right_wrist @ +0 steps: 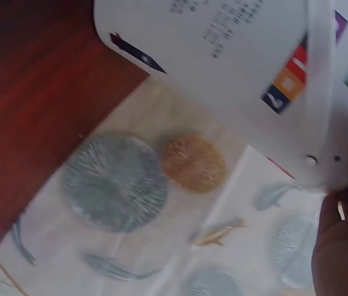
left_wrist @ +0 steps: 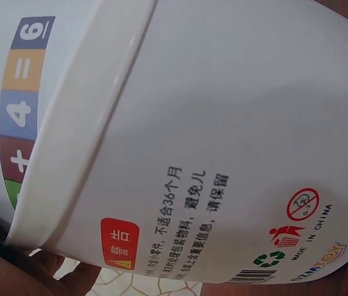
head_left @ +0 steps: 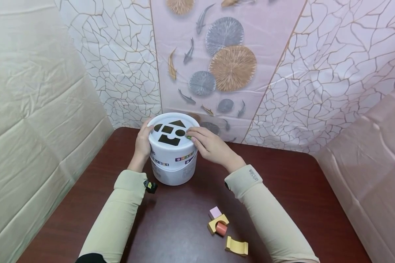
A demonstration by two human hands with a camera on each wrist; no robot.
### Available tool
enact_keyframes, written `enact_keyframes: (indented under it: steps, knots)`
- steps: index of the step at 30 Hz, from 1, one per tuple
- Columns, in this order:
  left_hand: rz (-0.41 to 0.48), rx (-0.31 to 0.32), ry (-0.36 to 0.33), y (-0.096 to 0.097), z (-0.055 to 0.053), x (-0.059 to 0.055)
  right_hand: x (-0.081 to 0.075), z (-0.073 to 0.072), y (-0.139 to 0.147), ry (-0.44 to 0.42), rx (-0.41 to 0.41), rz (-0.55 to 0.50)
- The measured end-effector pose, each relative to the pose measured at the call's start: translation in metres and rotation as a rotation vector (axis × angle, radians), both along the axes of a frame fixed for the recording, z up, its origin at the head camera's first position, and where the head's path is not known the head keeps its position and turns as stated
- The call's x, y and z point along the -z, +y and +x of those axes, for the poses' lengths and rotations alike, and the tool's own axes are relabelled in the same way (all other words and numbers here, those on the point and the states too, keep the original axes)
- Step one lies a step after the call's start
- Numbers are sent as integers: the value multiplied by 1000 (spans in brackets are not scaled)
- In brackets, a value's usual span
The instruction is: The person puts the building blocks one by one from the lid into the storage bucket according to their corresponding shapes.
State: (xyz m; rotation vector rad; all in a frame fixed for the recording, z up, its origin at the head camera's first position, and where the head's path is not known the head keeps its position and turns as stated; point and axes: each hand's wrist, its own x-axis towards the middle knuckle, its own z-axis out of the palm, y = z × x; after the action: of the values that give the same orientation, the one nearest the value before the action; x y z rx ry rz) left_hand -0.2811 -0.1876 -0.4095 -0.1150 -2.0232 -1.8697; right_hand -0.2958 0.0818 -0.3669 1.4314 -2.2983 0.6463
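A white shape-sorter bucket [head_left: 173, 175] stands upright on the table, its white lid [head_left: 162, 119] cut with several shaped holes. My left hand [head_left: 142, 146] grips the bucket's left side near the top, thumb by the lid's rim. In the left wrist view its fingers [left_wrist: 78, 280] show past the bucket's lower edge. At the lid's right, beside the round hole, my right hand [head_left: 214, 147] pinches a small green block [head_left: 188, 137]. Most of that block is hidden by the fingers, so its shape is unclear. The right wrist view catches only part of the right hand [right_wrist: 344, 246].
Nearer me on the dark red table [head_left: 177, 226] lie a pink block [head_left: 215, 212], a yellow arch block [head_left: 214, 224], an orange-red cylinder [head_left: 221, 229] and another yellow curved block [head_left: 237, 246]. A patterned cloth [head_left: 128, 73] hangs behind the table's far edge.
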Motion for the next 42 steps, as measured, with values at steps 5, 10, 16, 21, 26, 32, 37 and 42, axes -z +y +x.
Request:
enact_keyframes:
  steps: [5,10,16,21,26,32,37,42]
  knots:
    - [-4,-9,10,2,0,1,9,-2,-1,5,-19,-59]
    - [-1,-11,0,3,1,0,13,-2,0,-2,-14,-75]
    - [4,10,7,4,2,1,17,-1,1,-10,-23,-102]
    - [4,16,17,5,1,2,18,-1,1,-10,-41,-121]
    - [7,10,8,6,1,2,17,0,2,-17,-31,-121]
    - [3,8,3,6,0,4,20,4,3,-57,11,-117]
    - [4,3,-17,5,2,5,28,19,12,-98,71,-96]
    - [14,1,-5,1,1,1,33,44,37,-150,72,-52]
